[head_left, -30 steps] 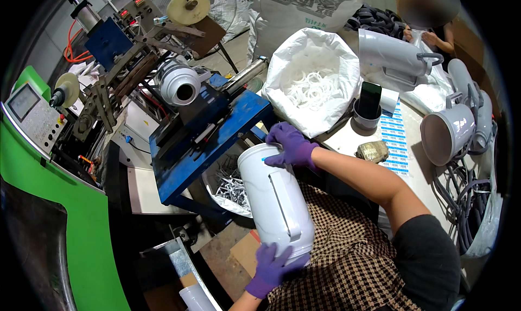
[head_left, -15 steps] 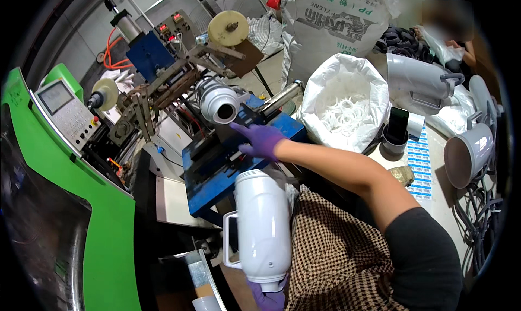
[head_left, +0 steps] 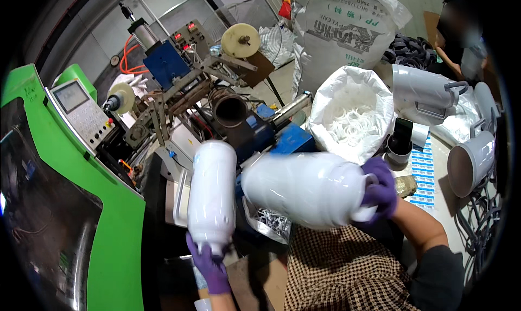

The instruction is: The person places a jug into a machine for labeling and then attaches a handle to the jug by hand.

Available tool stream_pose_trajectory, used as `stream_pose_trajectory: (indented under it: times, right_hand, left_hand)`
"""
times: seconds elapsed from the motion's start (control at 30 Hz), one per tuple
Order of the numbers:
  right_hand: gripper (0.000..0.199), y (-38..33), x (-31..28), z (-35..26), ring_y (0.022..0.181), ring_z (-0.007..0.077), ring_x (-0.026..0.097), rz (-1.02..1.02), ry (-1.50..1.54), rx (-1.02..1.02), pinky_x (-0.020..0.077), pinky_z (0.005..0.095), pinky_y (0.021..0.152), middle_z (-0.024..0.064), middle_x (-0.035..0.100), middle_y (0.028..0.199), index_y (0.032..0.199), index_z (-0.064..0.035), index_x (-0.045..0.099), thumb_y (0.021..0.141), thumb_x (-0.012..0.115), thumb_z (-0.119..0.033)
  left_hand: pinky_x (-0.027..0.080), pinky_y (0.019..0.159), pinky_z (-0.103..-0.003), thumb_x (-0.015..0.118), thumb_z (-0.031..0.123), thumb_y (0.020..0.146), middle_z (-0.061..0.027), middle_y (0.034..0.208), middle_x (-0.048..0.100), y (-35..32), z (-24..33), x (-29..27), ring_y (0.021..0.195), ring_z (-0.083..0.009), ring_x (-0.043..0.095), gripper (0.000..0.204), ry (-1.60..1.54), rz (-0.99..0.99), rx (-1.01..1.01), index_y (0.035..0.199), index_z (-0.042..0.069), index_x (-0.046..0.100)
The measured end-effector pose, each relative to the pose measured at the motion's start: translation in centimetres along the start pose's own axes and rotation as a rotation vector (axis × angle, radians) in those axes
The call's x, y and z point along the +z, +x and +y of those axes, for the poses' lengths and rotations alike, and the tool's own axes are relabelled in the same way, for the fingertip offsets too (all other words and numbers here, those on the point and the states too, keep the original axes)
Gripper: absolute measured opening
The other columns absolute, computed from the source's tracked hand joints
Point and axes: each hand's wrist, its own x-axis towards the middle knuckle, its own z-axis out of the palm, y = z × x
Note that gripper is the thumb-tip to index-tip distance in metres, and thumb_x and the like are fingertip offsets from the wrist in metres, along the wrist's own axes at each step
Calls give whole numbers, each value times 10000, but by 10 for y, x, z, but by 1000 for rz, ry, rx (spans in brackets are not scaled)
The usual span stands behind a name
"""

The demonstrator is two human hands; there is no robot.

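Observation:
My left hand (head_left: pixel 210 267), in a purple glove, is closed on the narrow lower end of a glossy white thermos jug casing (head_left: pixel 213 189). That casing stands nearly upright with its handle toward the left. In front of my apron, my right hand (head_left: pixel 380 190), also gloved in purple, grips the spout end of a second white casing (head_left: pixel 304 186), which lies almost level and points left. My right fingertips are partly hidden by its rim. Beyond both casings is the machine's dark round holder (head_left: pixel 230 110), open-mouthed, with nothing in it.
A blue machine bed (head_left: pixel 296 139) lies behind the casings. To the right stand a white sack of white rings (head_left: pixel 350 118), a phone (head_left: pixel 401 132) in a cup, and more casings (head_left: pixel 423 86). A green machine (head_left: pixel 122 219) borders the left. Another person (head_left: pixel 458 39) is at far right.
The casing on the machine's holder has come off and is in my right hand, drawn back to the right. My left hand has moved its casing leftward and up.

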Motion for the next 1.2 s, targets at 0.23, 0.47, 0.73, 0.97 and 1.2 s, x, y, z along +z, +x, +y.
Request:
stream_pose_trajectory:
  times: [0.23,0.47,0.73,0.97,1.2]
  right_hand:
    - [382,-14,-46,7,641,175,524,-123,480,720,421,318,608,58,570,703,707,-50,551,585,889,-181]
    - [327,1,-15,21,696,118,519,-126,645,838,421,292,645,26,565,737,741,-46,589,691,884,-176]
    - [310,17,-3,5,948,154,638,-161,684,815,507,307,832,86,682,1024,1019,-57,722,775,845,-205]
    - [329,-30,-33,11,964,160,650,251,723,1122,517,318,884,41,691,1091,1280,-59,650,979,613,-187]
    - [230,-153,-24,79,847,295,711,-684,-808,1116,527,454,729,81,719,907,1080,-171,715,931,620,-320]
  left_hand:
    - [513,997,-575,785,333,782,-223,1597,320,130,-32,184,1354,-584,365,773,1561,-322,952,1493,288,486]
    - [463,1025,-638,727,369,850,-156,1650,273,271,-78,281,1351,-629,383,710,1966,-325,719,1503,285,462]
    - [203,1176,-686,592,237,936,-18,1609,395,318,-69,250,1504,-425,275,439,2029,-951,1376,1373,286,596]
    - [270,1211,-501,757,250,829,-178,1493,530,37,-1,312,1497,-356,350,570,-90,-1928,40,1351,46,652]
    - [389,1130,-488,704,26,711,-140,1253,668,-10,-29,290,1324,-371,533,410,-39,-1454,97,1122,26,700]
